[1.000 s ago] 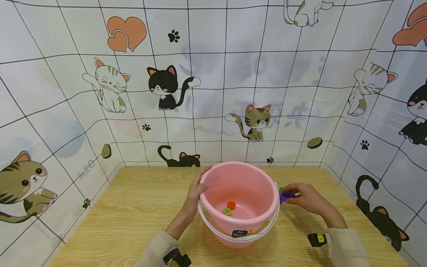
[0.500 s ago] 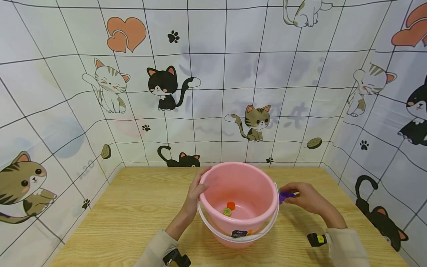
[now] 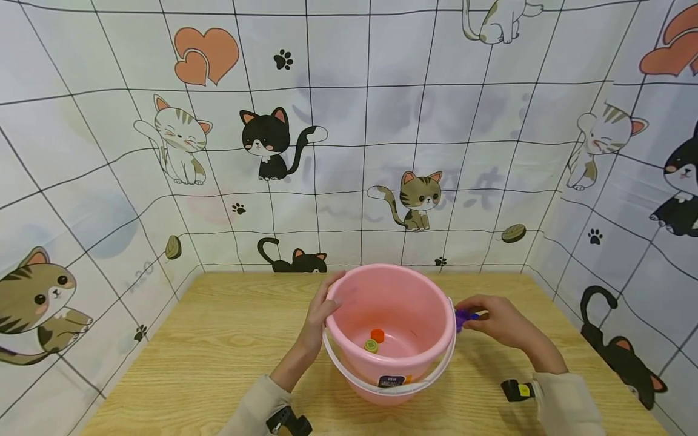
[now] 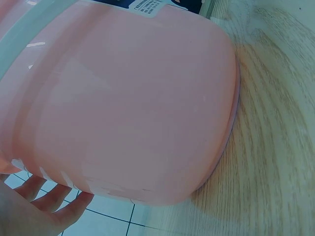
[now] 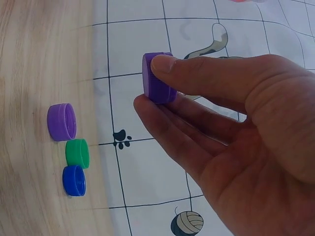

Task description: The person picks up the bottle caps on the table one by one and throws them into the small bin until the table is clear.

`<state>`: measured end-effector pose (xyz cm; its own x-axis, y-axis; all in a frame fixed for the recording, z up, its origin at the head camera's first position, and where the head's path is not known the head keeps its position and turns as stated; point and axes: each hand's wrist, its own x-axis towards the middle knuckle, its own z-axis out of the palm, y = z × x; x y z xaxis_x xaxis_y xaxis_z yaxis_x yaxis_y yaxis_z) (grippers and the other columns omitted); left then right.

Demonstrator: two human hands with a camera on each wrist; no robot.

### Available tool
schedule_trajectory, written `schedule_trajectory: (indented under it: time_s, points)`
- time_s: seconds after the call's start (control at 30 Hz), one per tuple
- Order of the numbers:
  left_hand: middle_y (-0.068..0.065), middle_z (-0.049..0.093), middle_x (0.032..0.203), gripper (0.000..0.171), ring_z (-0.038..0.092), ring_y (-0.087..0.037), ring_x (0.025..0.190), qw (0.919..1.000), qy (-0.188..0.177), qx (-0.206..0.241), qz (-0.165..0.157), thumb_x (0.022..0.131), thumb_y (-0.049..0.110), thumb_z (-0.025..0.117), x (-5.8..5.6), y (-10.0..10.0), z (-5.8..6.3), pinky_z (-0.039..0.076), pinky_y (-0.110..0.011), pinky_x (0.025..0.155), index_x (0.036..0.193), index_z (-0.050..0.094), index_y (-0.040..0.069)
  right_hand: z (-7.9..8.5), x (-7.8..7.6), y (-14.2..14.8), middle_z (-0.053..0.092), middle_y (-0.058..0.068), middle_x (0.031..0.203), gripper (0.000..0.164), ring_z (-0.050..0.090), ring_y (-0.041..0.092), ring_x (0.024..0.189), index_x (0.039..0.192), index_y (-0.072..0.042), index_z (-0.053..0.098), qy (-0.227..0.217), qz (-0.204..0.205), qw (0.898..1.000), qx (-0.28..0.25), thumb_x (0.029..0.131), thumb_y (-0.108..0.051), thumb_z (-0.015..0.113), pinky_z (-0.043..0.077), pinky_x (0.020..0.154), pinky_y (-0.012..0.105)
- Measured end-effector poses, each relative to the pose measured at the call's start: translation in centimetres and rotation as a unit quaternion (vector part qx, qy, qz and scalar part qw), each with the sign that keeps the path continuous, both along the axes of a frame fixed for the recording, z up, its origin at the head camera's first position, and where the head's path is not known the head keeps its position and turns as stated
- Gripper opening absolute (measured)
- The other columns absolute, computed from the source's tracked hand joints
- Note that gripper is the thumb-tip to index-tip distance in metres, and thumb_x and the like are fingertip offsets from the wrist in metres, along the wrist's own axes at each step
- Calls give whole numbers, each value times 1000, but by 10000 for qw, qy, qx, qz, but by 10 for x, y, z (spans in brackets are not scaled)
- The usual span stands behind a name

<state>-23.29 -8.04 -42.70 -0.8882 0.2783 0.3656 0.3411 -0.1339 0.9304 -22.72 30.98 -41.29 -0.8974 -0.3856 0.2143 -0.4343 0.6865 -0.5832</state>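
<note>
A purple, short-cylinder plastic cap [image 5: 159, 78] is pinched between the thumb and fingers of the right hand [image 5: 224, 120], just beside the bucket's right side in the head view. Near it on the table, a purple round plastic cap [image 5: 58, 122], a green round plastic cap [image 5: 75, 153] and a blue round plastic cap [image 5: 72, 181] stand on edge in a row.

The pink plastic bucket [image 4: 123, 98] stands upright, its left rim gripped by the left hand [image 3: 319, 315], thumb over the edge and fingers along the outer wall. Inside lie an orange round cap [image 3: 377, 335] and a yellow-green round cap [image 3: 371, 346]; marks on the latter's top are too small to read. The white handle [image 3: 392, 390] hangs down the front, near a dark label [image 3: 391, 381] with pale lettering, illegible here. The left-wrist view shows a white sticker [image 4: 146, 7] with fine dark print, also unreadable.

Beneath is a light wood-grain table [image 3: 245, 327]; behind, a white cat-print cloth [image 3: 338, 109] carries faint bluish characters I cannot make out.
</note>
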Motion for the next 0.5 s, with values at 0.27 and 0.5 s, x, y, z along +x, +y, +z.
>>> schedule_trajectory:
  time_s: [0.27, 0.5]
  points:
    - [-12, 44, 156, 59, 52, -37, 129, 10000, 42, -2, -38, 96, 24, 40, 0, -1, 0, 53, -48, 103, 155, 40, 27, 3, 1, -2, 74, 14, 117, 29, 71, 31, 105, 122, -4, 72, -21, 43, 10000, -58, 93, -5, 73, 62, 80, 31]
    - [-11, 45, 156, 59, 52, -37, 130, 10000, 6, 2, -54, 96, 24, 41, -1, -2, -1, 52, -48, 103, 155, 40, 27, 4, 2, -3, 73, 13, 117, 30, 71, 32, 106, 123, -5, 72, 2, 36, 10000, -84, 93, -5, 73, 62, 81, 29]
